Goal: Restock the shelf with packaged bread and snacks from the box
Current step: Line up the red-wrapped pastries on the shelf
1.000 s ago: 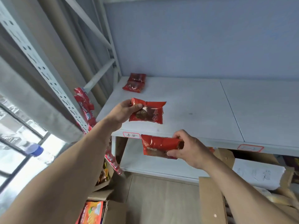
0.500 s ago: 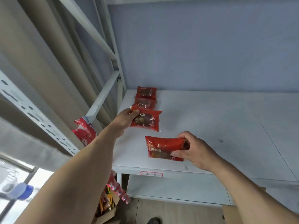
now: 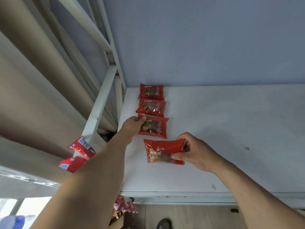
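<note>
Snack packet (image 3: 152, 127): red, clear window | left hand (image 3: 132, 125) pinches corner | right hand (image 3: 196, 152) grips another packet (image 3: 162, 151)

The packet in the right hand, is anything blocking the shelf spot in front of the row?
Nothing visible. The right hand holds its red packet over bare white shelf, just nearer than the left hand's packet.

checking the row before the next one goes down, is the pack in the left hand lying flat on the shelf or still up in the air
Apparently flat: the third pack lies face up on the shelf, in line behind two others, the left hand pinching its corner. Actual contact cannot be confirmed.
</note>
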